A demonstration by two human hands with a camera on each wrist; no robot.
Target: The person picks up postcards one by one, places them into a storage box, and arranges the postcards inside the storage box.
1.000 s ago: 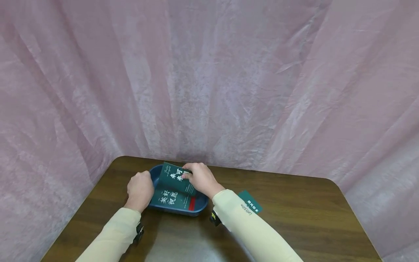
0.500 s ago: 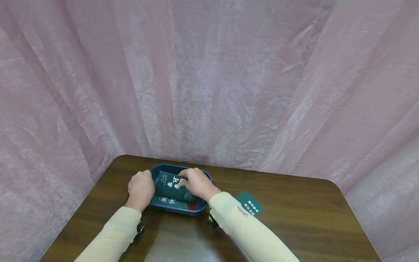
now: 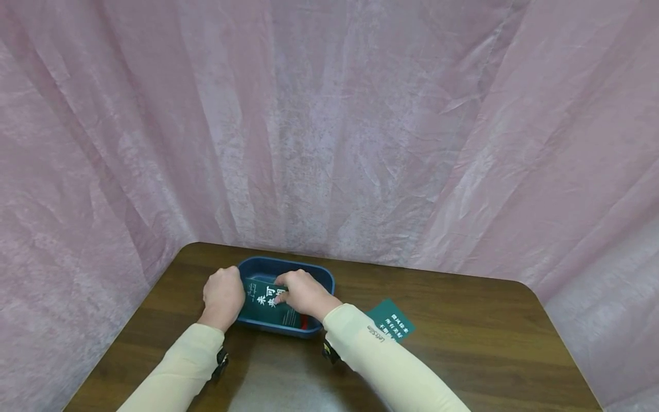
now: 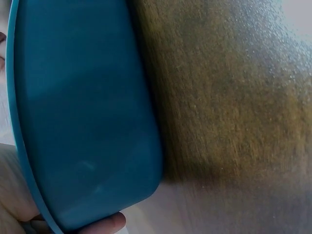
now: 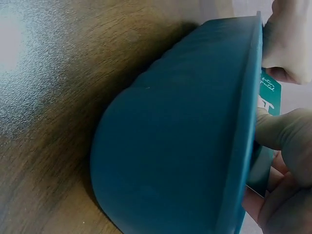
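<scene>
Right hand (image 3: 304, 293) pinches a green card (image 3: 265, 301) lying inside the blue tray (image 3: 314, 273) on the bench (image 3: 463, 343). Left hand (image 3: 223, 294), fingers curled, grips the tray's left rim. Second card (image 3: 393, 325) lies right of the tray.

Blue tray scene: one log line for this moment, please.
left hand: holds blue tray rim | right hand: presses green card into tray | second green card: flat on table, outside tray
</scene>
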